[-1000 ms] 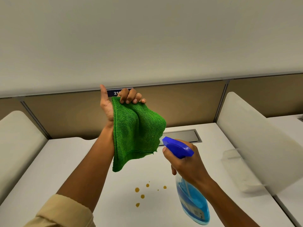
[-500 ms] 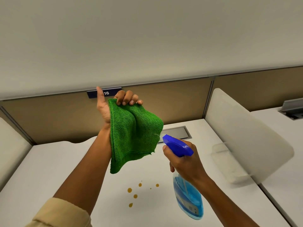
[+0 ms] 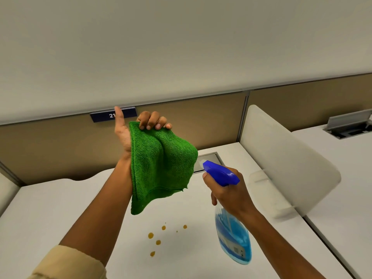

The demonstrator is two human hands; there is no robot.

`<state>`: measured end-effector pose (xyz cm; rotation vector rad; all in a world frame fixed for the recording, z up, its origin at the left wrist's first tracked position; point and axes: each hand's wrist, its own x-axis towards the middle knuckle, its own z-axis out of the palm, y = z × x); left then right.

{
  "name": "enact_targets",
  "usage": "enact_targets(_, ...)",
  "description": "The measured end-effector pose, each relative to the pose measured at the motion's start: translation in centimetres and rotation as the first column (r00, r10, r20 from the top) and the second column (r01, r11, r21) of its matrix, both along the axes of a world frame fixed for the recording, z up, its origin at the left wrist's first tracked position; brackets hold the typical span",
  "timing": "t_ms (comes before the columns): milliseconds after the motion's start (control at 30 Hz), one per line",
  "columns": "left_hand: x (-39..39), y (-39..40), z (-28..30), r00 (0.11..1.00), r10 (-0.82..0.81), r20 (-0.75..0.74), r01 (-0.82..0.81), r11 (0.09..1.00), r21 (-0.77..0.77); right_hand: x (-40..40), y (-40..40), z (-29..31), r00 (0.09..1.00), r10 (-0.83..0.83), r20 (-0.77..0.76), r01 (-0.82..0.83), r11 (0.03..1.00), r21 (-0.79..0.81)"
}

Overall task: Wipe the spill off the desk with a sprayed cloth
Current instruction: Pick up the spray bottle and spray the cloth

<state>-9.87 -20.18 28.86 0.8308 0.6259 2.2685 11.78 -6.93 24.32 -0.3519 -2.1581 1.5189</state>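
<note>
Head view — cloth (image 3: pixel 161 168) hangs below left grip (image 3: pixel 141 129)

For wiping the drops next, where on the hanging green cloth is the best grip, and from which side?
Probably the upper folded edge of the green cloth, taken from above, where the left hand curls its fingers over it. The cloth hangs limp below that edge, so its loose lower corner would drape onto the brown drops.

Left hand (image 3: pixel 128 135) holds green cloth (image 3: pixel 161 164) up; right hand (image 3: pixel 229 190) grips spray bottle (image 3: pixel 233 238), seemingly aimed at it.
</note>
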Motion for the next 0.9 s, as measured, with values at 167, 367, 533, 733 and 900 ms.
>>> enact_targets(167, 0.0, 0.0, 0.1, 1.000, -0.007, -0.001, 0.007, 1.000, -0.003, -0.3, 0.3, -0.5, 1.000, -0.002, 0.019, 0.001, 1.000, 0.026)
enact_targets(367, 0.1, 0.0, 0.4, 1.000, 0.010, -0.024, -0.010, 1.000, -0.011, 0.2, -0.1, -1.4, 0.998, 0.061, 0.006, -0.061, 0.998, -0.005)
enact_targets(533, 0.5, 0.3, 0.1, 0.999, 0.009, -0.041, -0.009, 1.000, -0.015, 1.0, 0.2, -1.8, 0.996, 0.081, -0.023, -0.083, 0.991, -0.103)
enact_targets(733, 0.6, 1.0, -0.5, 0.996, -0.084, -0.007, 0.084, 0.996, 0.013, 1.7, 3.7, -3.6, 0.997, -0.082, 0.006, 0.082, 0.978, -0.191)
enact_targets(900, 0.3, 1.9, -1.7, 0.990, -0.106, 0.093, 0.102, 0.994, 0.051, 2.3, 7.1, -7.0, 0.977, -0.211, 0.041, 0.214, 0.973, -0.092)
